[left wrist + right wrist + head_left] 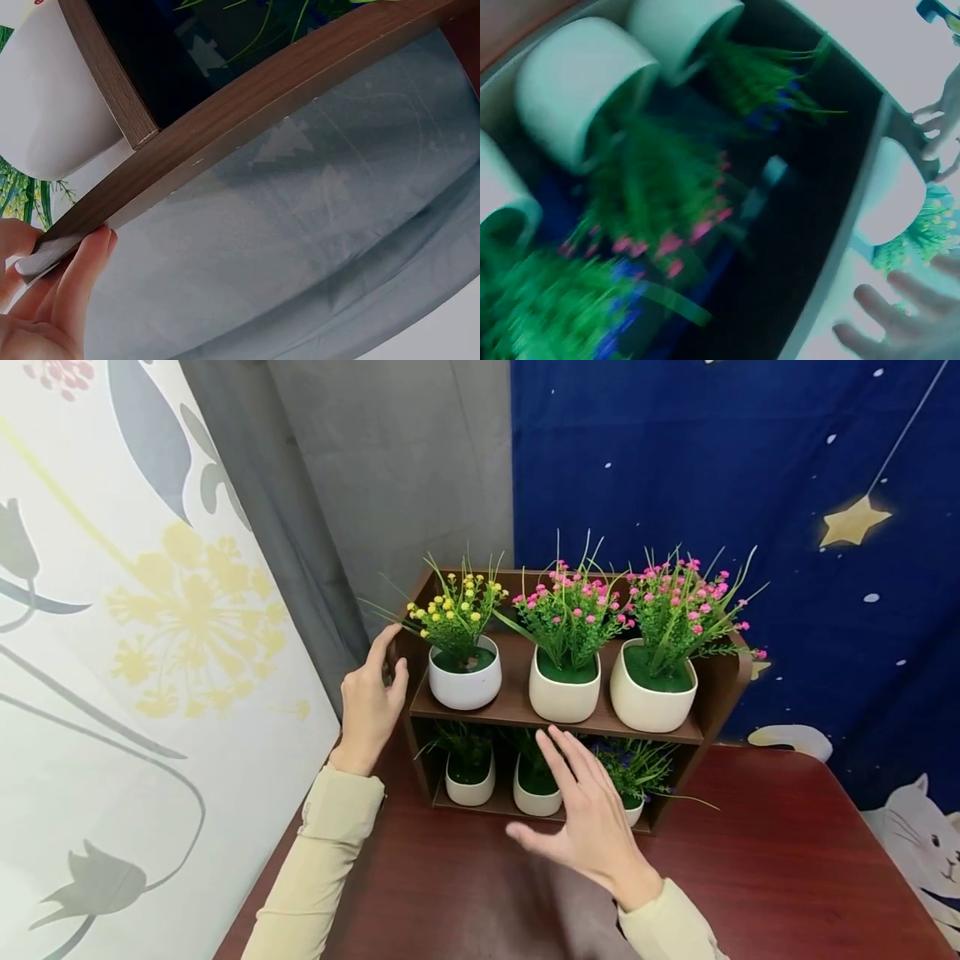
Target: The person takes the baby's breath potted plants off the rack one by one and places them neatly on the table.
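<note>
A brown two-tier wooden shelf [516, 681] stands on the table. My left hand [371, 706] grips the upper front of its left side panel [195, 142], thumb on one face and fingers on the other. Nearest that hand on the top tier is a white pot [465, 689] of yellow flowers. Beside it sit two cream pots, a middle one [564, 700] and a right one [652, 703], both with pink flowers. In front of the shelf my right hand [592, 818] is spread and holds nothing, partly covering the lower tier.
On the lower tier stand more potted plants: a left pot [471, 789], a middle pot [536, 797] and a right pot [633, 814]. The reddish table [757, 868] extends to the right. A patterned white panel [150, 793] rises at the left; grey and blue curtains [675, 460] hang behind.
</note>
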`<state>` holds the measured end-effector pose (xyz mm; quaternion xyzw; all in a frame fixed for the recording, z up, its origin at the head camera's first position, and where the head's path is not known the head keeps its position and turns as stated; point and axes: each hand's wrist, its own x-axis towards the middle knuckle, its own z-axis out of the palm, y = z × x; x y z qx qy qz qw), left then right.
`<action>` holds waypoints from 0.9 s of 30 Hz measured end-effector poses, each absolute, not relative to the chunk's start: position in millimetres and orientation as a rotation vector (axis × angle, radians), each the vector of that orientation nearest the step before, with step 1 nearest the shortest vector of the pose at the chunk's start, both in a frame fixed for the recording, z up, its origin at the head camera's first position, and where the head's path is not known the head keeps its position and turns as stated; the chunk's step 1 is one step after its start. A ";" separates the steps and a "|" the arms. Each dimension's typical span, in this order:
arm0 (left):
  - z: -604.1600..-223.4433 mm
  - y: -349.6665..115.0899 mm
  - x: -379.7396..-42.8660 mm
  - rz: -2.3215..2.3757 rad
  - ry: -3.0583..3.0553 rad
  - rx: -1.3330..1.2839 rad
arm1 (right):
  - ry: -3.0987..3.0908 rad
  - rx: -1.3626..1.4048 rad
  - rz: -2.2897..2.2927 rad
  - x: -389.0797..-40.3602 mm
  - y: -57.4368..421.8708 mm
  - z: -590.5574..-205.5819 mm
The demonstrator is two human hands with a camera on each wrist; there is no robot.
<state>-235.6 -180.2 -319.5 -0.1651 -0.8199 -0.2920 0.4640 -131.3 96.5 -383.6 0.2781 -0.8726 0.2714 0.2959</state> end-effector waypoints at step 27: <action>-326.4 -181.8 -235.3 -0.733 -2.068 -0.380 | -2.298 0.461 1.315 -201.9 15.8 -349.7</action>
